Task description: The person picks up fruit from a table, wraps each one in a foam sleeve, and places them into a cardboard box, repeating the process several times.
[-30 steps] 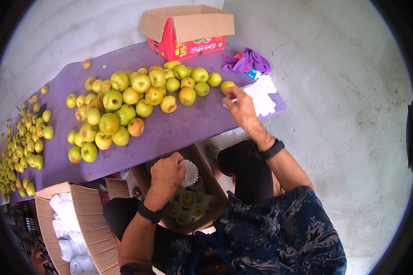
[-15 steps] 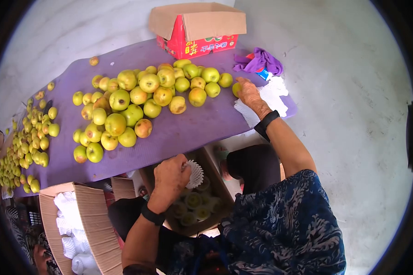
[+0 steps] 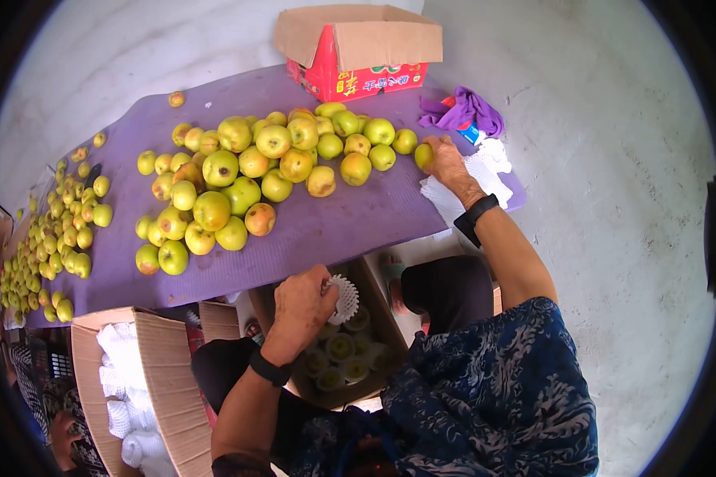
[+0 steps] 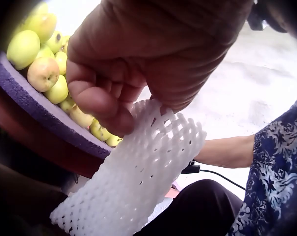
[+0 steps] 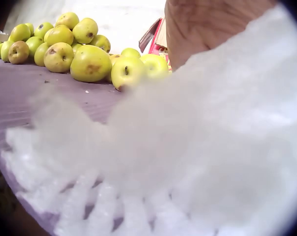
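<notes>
My left hand (image 3: 302, 306) pinches a white foam net sleeve (image 4: 134, 172) near its rim. The sleeve hangs from the fingers and thumb over an open carton (image 3: 390, 350) in front of the lap. At the table's right end, my right hand (image 3: 452, 168) curls its fingers round the right side of a yellow-green apple (image 3: 424, 156), the last of a spread-out pile. More foam netting (image 3: 485, 163) lies beneath that wrist and blocks much of the right wrist view. The palm shows at that view's upper right; its fingers are hidden there.
Many apples (image 3: 272, 141) lie on the purple-covered table (image 3: 334, 230), with another heap (image 3: 48, 238) at far left. A red carton (image 3: 374, 79) and a purple cloth (image 3: 465, 110) are at the back. A box of foam sleeves (image 3: 183, 397) stands left; netted apples (image 3: 340, 347) fill the lap carton.
My right hand has come down from above the netting onto the end apple, its fingers closing round it. The left hand keeps its sleeve over the carton. The head view has shifted slightly.
</notes>
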